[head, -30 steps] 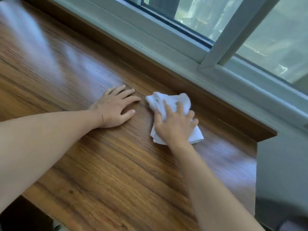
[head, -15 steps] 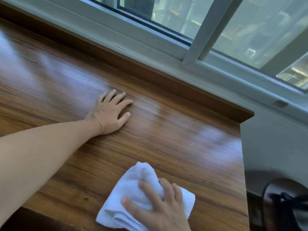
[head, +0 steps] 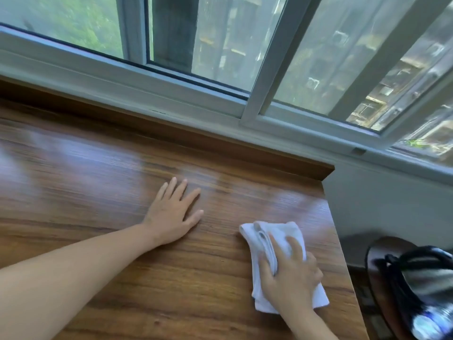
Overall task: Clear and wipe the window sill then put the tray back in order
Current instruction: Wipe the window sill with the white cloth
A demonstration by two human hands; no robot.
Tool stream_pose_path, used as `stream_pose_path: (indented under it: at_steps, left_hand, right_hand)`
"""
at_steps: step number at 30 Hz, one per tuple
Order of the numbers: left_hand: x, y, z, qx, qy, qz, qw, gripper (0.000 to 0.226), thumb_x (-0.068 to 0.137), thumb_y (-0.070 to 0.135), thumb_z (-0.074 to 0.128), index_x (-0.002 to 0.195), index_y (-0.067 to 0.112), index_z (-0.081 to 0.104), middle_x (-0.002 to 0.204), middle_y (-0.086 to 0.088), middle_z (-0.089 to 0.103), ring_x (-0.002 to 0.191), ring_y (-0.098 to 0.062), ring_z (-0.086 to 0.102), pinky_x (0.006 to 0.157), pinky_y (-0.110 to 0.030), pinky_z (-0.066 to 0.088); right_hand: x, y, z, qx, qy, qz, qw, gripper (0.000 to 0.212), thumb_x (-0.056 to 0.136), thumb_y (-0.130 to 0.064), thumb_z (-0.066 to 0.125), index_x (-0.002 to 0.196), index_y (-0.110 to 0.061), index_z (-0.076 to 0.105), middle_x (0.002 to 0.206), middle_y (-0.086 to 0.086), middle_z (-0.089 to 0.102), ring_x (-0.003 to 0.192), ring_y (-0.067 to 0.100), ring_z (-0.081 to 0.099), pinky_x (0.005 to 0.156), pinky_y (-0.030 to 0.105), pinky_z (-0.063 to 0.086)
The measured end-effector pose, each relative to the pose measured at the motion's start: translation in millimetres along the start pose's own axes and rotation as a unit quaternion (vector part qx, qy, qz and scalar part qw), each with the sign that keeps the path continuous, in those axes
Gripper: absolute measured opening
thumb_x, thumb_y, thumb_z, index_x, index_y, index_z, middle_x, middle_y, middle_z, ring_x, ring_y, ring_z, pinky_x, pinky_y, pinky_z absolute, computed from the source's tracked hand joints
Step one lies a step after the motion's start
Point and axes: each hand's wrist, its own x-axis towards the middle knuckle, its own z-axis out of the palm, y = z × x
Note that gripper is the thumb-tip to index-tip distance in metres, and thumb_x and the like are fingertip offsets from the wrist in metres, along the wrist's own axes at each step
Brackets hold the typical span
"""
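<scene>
Crumpled white cloth (head: 282, 236) on wooden sill (head: 98, 180)

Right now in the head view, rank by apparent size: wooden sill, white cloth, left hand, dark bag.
1. wooden sill
2. dark bag, cut off by the frame edge
3. white cloth and left hand: look alike, cloth partly covered
</scene>
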Motion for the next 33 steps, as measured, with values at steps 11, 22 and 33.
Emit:
stream_pose_path:
  at_steps: [11,22,33]
  left_hand:
    - [-1,4,2,0.015,0.005,-0.031,0.999,0.073,0.094,0.077,0.020,0.161,0.049,0.013,0.174,-0.001,0.001,0.159,-0.025,-0.010,0.129,-0.046,-0.004]
    - [-1,2,6,0.007,0.020,-0.033,0.999,0.075,0.092,0.079,0.018,0.160,0.049,0.013,0.174,-0.002,0.002,0.159,-0.026,-0.008,0.129,-0.046,-0.002]
    - [-1,2,5,-0.002,0.025,-0.035,0.999,0.074,0.093,0.077,0.022,0.160,0.045,0.022,0.174,-0.002,0.007,0.160,-0.024,-0.005,0.129,-0.045,-0.002]
  right_hand:
    - [168,-99,12,-0.049,-0.001,-0.016,0.999,0.051,0.097,-0.058,0.039,0.147,-0.051,0.039,0.152,0.001,0.040,0.120,0.041,0.042,0.099,0.052,0.034]
    - [170,-97,21,-0.048,0.008,-0.112,0.992,0.051,0.096,-0.060,0.038,0.146,-0.052,0.043,0.154,-0.001,0.038,0.115,0.040,0.042,0.100,0.053,0.032]
    - [137,-99,27,-0.025,0.010,-0.196,0.980,0.050,0.097,-0.062,0.042,0.146,-0.055,0.044,0.157,-0.001,0.037,0.119,0.040,0.040,0.103,0.055,0.029]
